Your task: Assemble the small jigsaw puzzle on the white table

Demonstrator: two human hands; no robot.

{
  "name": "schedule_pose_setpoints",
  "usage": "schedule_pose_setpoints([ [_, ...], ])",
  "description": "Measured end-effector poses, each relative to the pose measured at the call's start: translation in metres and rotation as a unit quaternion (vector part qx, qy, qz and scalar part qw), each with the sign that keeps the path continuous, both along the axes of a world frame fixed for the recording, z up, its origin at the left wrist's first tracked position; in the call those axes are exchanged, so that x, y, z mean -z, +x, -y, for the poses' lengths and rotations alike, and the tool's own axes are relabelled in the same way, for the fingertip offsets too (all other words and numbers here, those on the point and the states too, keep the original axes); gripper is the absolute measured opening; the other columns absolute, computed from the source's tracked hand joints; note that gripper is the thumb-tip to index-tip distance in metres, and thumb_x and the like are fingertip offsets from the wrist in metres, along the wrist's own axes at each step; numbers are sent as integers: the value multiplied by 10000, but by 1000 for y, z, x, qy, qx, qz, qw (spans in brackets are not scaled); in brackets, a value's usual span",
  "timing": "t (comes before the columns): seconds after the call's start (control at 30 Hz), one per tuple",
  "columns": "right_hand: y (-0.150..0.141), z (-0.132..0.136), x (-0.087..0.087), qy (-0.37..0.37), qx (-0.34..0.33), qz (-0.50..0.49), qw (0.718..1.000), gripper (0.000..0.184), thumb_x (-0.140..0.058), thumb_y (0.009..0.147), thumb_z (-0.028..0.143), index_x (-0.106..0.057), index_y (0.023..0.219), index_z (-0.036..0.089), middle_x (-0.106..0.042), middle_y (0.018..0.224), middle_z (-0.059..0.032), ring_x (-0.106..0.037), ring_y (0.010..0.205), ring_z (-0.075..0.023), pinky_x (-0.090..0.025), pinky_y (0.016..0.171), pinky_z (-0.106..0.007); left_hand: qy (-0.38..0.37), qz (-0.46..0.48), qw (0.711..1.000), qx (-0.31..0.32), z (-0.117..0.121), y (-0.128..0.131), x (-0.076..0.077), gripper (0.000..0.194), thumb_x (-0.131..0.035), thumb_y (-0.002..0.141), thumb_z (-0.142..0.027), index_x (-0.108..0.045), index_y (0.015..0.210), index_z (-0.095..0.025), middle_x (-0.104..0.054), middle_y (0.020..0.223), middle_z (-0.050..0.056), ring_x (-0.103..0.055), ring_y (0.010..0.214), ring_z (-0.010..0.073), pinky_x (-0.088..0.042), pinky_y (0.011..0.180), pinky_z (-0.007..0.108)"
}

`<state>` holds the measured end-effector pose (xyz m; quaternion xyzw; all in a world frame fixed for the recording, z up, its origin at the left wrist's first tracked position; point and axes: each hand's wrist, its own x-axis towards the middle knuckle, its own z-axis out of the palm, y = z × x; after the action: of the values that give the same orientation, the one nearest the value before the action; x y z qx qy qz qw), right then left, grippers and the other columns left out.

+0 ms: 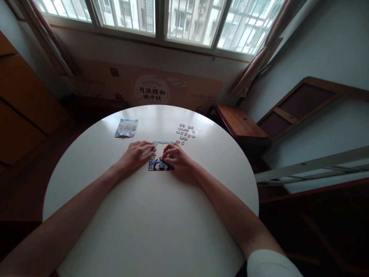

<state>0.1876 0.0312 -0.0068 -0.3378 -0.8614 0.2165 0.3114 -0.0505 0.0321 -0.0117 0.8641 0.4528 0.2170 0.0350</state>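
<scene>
A partly assembled jigsaw puzzle (162, 166) lies on the white round table, its lower part showing a blue and white cartoon figure. A pale gap shows in its middle, inside pieces along the top and left. My left hand (140, 152) rests at the puzzle's left edge, its fingers extended and fingertips touching the border. Over the right side of the puzzle, my right hand (175, 156) has thumb and fingers pinched together above the gap. A small puzzle piece seems to be between them, mostly hidden. Several loose puzzle pieces (184, 132) lie beyond my right hand.
A colourful printed packet (127, 127) lies at the back left of the white table (150, 223). Behind the table's right rim stands a wooden stool or chair (240, 121). A metal ladder-like frame (314, 165) slants along the right. Windows line the far wall.
</scene>
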Motion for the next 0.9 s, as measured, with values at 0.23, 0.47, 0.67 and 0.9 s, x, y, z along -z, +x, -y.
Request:
schedule_pose_setpoints([
  [0.23, -1, 2, -2, -13, 18, 11, 1000, 267, -595, 741, 43, -768, 732, 247, -643, 903, -14, -480, 883, -174, -359, 940, -361, 3, 0, 1000, 1, -1, -1, 1, 350, -465, 920, -433, -650, 1182, -291, -636, 1246, 45, -558, 1136, 256, -384, 983, 434],
  [0.47, 8, -9, 3, 54, 143, -54, 987, 291, -479, 774, 45, -706, 682, 200, -593, 780, -31, -518, 823, -171, -392, 858, -318, 1, -2, 1000, 1, 1, 0, -2, 347, -454, 926, -423, -646, 1179, -281, -630, 1256, 48, -558, 1135, 254, -378, 982, 435],
  [0.67, 32, -17, -3, 0, 258, 47, 965, 333, -407, 740, 12, -604, 528, 178, -612, 660, -29, -567, 689, -152, -375, 675, -247, -15, 1, 1000, 0, 2, 0, -4, 351, -446, 929, -432, -646, 1175, -281, -628, 1263, 50, -552, 1143, 253, -374, 984, 434],
  [0.9, 28, -14, -6, -16, 259, 166, 951, 286, -450, 727, 43, -678, 608, 168, -695, 712, -53, -601, 703, -167, -346, 634, -239, -12, -2, 1000, 4, 1, 1, -4, 343, -452, 930, -425, -643, 1168, -269, -627, 1261, 50, -554, 1139, 245, -372, 988, 428],
])
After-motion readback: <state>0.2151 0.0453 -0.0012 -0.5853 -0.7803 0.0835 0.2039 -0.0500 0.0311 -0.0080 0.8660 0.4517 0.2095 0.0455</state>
